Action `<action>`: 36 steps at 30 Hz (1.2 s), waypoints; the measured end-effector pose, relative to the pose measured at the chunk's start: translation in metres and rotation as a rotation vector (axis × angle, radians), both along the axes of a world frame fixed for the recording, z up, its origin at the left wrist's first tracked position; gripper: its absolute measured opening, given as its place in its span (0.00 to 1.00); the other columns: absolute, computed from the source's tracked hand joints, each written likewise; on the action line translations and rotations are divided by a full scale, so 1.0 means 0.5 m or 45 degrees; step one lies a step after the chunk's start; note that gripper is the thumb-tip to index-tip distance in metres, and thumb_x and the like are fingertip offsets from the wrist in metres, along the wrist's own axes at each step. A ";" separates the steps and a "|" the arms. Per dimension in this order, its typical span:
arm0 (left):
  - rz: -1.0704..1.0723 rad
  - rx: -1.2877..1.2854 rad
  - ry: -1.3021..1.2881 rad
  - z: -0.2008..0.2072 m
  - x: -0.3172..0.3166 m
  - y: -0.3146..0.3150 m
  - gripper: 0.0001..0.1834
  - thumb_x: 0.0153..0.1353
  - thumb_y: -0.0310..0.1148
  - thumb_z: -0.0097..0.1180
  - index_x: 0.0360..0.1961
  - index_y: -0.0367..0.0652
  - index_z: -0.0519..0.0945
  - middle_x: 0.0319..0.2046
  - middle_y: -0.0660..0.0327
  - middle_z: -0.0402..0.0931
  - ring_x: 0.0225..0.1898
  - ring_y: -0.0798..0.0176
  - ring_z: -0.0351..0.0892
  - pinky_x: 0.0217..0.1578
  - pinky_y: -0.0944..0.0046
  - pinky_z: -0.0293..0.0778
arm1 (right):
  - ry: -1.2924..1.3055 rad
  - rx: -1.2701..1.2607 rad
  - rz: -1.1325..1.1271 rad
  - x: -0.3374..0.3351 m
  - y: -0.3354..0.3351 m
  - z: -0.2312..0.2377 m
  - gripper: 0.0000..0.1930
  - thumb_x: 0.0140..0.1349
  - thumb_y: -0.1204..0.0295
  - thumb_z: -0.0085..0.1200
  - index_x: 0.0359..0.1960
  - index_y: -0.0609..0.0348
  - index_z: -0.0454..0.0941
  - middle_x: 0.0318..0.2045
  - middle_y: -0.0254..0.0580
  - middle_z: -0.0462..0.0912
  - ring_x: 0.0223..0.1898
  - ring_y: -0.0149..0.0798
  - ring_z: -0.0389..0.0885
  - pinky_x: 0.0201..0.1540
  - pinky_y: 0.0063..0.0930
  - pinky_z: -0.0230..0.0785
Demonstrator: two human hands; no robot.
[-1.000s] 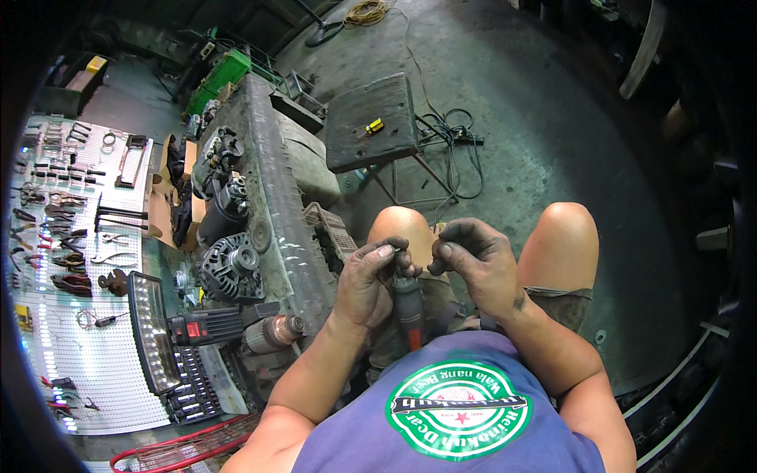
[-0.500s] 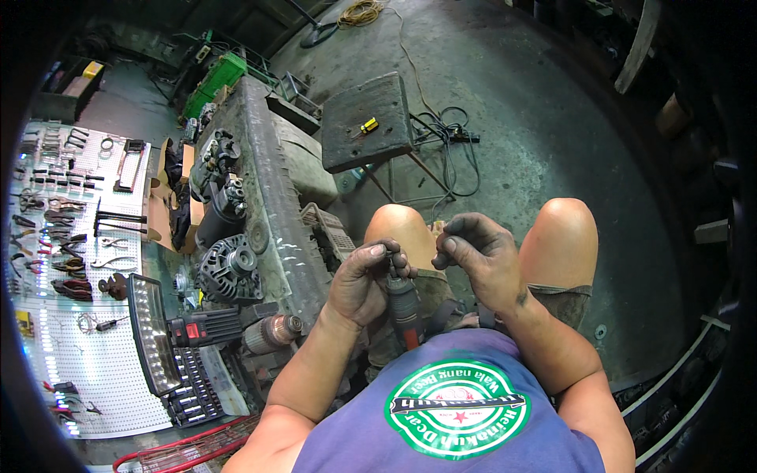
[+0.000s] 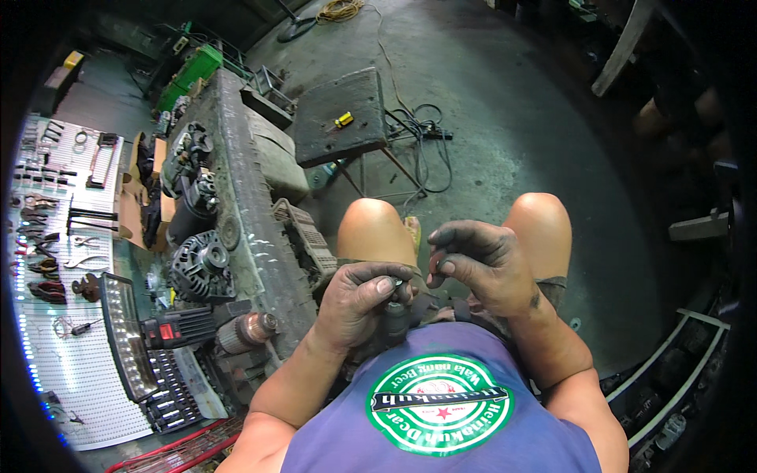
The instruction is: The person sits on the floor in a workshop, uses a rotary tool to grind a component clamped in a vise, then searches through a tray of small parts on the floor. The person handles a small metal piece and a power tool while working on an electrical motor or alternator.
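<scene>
1. Two bare, darkly smudged hands work close together in front of the seated person's purple shirt [image 3: 339, 430]; a narrow gap separates their fingertips.
2. The left hand [image 3: 356, 299] is curled, thumb against forefinger, narrowed on a small metal piece [image 3: 398, 283] that peeks out at the tips.
3. The right hand [image 3: 490, 264] has thumb and forefinger pinched together on a small reddish piece [image 3: 435, 262], its face partly hidden by the fingers.
4. The key relation: the reddish piece lies to the right of the metal piece and slightly farther from the body. They are near each other, not touching.
5. A dark cylindrical tool [image 3: 396, 319] sits just below the left fingertips, the left hand being nearer. Its long axis appears to run from there back toward the shirt; the lower end is lost in shadow. I cannot tell whether the metal piece belongs to it, or how firmly the tool is held.
6. Off to the left, well apart from both hands, a long surface [image 3: 252, 217] carries a round finned metal part [image 3: 203, 264].
</scene>
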State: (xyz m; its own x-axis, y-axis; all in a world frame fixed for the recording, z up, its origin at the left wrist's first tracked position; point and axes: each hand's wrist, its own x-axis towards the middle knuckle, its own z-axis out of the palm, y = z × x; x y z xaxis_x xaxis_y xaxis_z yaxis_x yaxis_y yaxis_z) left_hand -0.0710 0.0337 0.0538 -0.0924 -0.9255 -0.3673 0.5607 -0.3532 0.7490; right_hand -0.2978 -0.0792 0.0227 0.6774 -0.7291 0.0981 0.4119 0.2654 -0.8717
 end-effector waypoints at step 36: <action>-0.210 -0.133 -0.090 0.030 -0.032 0.024 0.16 0.76 0.29 0.66 0.60 0.33 0.87 0.51 0.58 0.88 0.52 0.68 0.85 0.55 0.66 0.81 | 0.314 -0.920 0.106 -0.011 -0.005 0.098 0.14 0.60 0.81 0.73 0.46 0.66 0.84 0.50 0.52 0.84 0.47 0.46 0.89 0.47 0.37 0.84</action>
State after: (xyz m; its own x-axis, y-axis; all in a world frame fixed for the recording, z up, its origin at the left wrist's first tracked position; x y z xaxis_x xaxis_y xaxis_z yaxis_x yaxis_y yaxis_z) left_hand -0.0872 0.0458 0.0689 -0.2229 -0.9335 -0.2807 0.4463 -0.3537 0.8220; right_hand -0.3035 -0.0818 0.0718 0.7913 -0.4870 0.3698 0.1865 -0.3838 -0.9044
